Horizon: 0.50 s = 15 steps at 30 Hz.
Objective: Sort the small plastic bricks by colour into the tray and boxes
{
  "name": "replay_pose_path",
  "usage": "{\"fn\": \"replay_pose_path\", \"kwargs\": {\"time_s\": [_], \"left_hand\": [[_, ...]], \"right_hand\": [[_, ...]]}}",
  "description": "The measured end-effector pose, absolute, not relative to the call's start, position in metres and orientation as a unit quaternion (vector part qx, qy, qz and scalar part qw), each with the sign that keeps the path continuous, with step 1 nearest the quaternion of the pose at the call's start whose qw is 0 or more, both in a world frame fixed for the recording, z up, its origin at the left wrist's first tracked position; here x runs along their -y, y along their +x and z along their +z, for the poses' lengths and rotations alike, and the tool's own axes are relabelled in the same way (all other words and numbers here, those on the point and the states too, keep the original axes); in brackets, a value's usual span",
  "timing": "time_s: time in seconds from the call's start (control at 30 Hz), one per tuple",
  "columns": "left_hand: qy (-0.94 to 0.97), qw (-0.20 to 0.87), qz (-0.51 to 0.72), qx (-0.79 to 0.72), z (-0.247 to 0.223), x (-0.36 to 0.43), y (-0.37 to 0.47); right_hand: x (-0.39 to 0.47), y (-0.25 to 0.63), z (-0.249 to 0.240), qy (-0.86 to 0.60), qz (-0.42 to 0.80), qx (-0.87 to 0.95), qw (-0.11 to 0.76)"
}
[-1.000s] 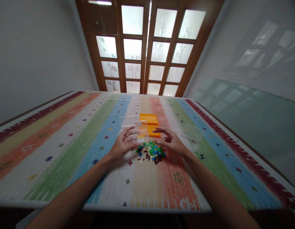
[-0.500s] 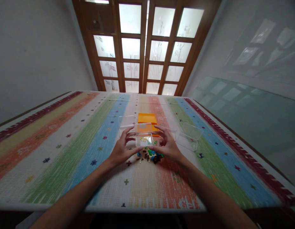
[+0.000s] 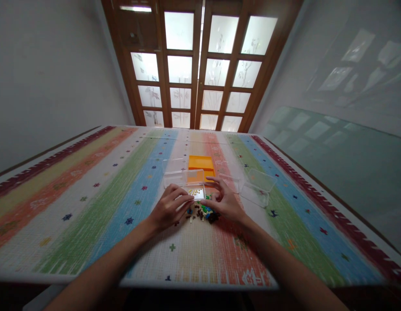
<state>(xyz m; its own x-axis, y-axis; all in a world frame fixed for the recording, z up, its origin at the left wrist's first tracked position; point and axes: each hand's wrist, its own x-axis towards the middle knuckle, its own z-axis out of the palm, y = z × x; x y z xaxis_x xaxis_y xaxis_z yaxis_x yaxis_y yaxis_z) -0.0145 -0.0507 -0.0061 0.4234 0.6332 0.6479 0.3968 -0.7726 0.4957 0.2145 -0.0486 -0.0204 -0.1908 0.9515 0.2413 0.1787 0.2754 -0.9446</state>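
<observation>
A small clear plastic box [image 3: 200,198] with tiny yellow pieces inside is held above the table, tilted so its inside faces me. My left hand [image 3: 171,207] is closed on its left side, fingers bent over the near edge. Around the right end curves my right hand [image 3: 228,201], its thumb at the near corner and its fingers at the far one. Beneath the hands lies a loose pile of small building bricks [image 3: 200,212], brown, blue, green and cream, partly hidden by the right hand.
Behind the box sits an open orange case [image 3: 200,162]. Clear plastic containers stand at the left [image 3: 169,179] and right [image 3: 257,192] of it. A striped cloth [image 3: 116,224] covers the table. A glass-like panel [image 3: 333,138] leans along the right wall.
The small box has come slightly lower. My left hand has shifted from spread fingers around the lid and box to bent fingers on its left edge; my right hand has stayed nearly in place.
</observation>
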Motion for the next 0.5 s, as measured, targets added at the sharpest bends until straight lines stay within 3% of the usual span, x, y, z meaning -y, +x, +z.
{"fn": "replay_pose_path", "kwargs": {"time_s": [0.1, 0.37, 0.5], "left_hand": [[0.832, 0.147, 0.434, -0.312, -0.005, 0.051, -0.021], [0.8, 0.0, 0.461, -0.385, 0.003, 0.045, -0.085], [0.787, -0.016, 0.429, -0.443, 0.0, 0.037, -0.123]], "right_hand": [[0.048, 0.217, -0.018, -0.436, 0.416, 0.672, 0.431], [0.045, 0.243, -0.011, -0.441, 0.375, 0.73, 0.363], [0.043, 0.259, -0.013, -0.46, 0.313, 0.756, 0.346]]}}
